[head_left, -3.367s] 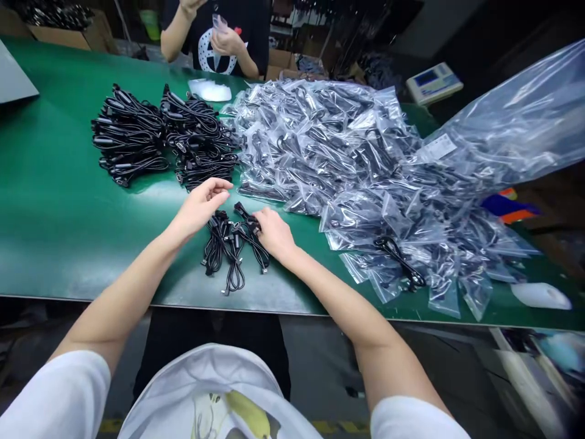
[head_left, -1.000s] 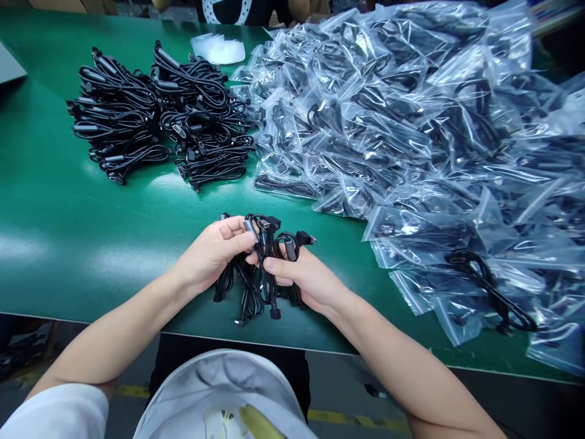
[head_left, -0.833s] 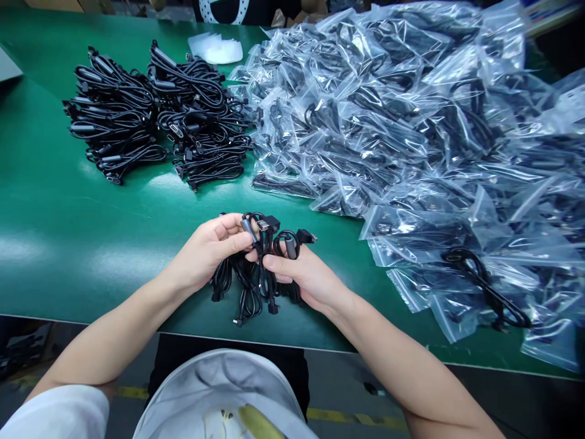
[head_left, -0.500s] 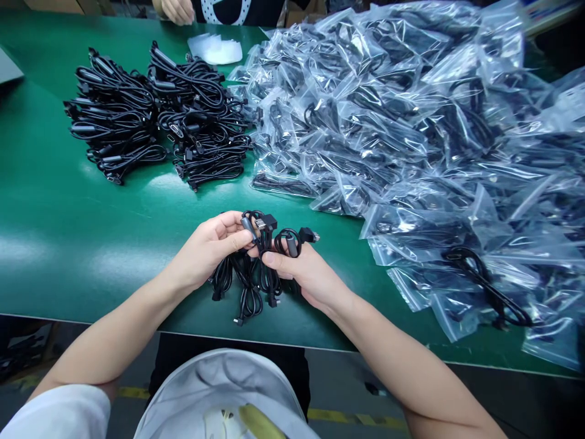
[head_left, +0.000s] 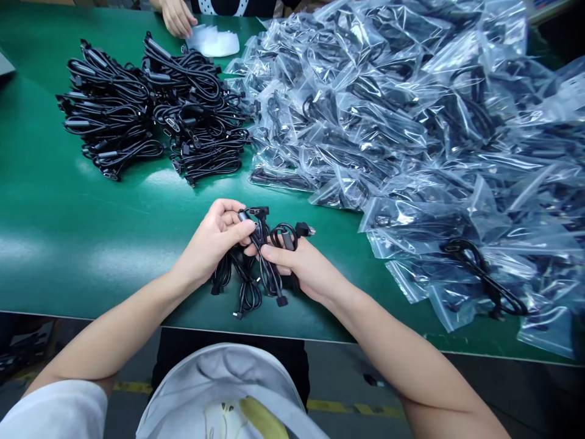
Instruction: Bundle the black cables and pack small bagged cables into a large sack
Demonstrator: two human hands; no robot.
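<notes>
Both my hands hold a small bunch of black cables (head_left: 256,268) just above the near edge of the green table (head_left: 68,231). My left hand (head_left: 212,241) is closed on the bunch from the left, thumb and fingers pinching a connector at the top. My right hand (head_left: 301,268) grips it from the right, the thumb lying across the cords. Loops and plugs hang down below both hands.
Two heaps of bare black cables (head_left: 146,110) lie at the back left. A large pile of clear bagged cables (head_left: 411,134) covers the right half. One loose cable (head_left: 484,277) lies on the bags. Another person's hand (head_left: 176,15) touches a stack of empty bags (head_left: 214,42) at the far edge.
My hands lifted the small bunch off the table and keep shuffling the cords slightly. The other person's hand has come down onto the stack of empty bags.
</notes>
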